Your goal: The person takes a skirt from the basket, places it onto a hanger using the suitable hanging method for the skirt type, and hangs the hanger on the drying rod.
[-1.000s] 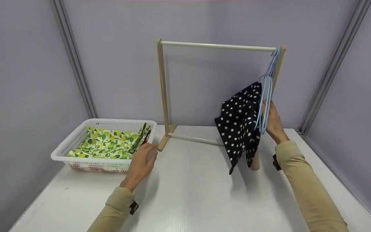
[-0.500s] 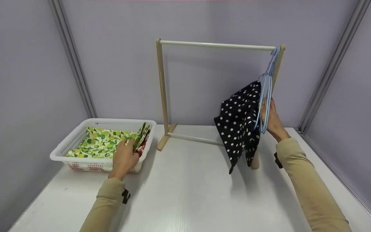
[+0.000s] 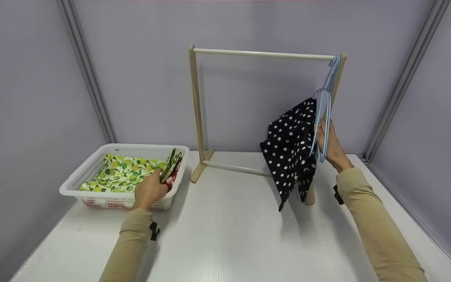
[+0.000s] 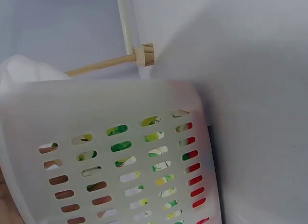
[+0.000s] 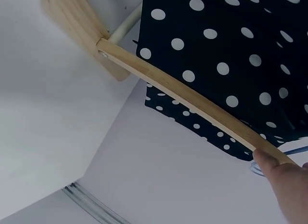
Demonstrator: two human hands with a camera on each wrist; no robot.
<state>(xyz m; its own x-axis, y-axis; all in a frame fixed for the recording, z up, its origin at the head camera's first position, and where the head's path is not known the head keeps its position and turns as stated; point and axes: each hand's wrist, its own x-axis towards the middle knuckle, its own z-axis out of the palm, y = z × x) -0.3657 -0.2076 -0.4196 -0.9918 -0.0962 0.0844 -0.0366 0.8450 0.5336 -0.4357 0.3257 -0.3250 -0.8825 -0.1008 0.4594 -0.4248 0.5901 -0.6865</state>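
Observation:
My left hand (image 3: 150, 190) reaches over the near rim of a white plastic basket (image 3: 71, 190). Its thumb and fingers pinch the folded upright edge of a green-patterned cloth (image 3: 169, 166); the fingertips are partly hidden. Lemon-print fabric (image 3: 125, 172) lies flat beside it, and a bit of red cloth (image 3: 172, 181) shows underneath. My right hand (image 3: 332, 150) holds the right post (image 5: 192, 98) of a small wooden clothes rack, behind several blue hangers (image 3: 323, 129). In the right wrist view its thumb rests against that post. A black polka-dot cloth (image 3: 290, 145) hangs beside the hangers.
The rack's white top rail (image 3: 262, 53) runs between two wooden posts, with a lower bar (image 3: 237, 169) near the white table (image 3: 225, 231). Grey walls enclose the back and sides. The basket's perforated wall (image 4: 101, 103) fills much of the left wrist view.
My left hand has moved left from beside the basket to inside its rim and closed on the folded cloth, which leans slightly left. My right hand has barely moved at the rack.

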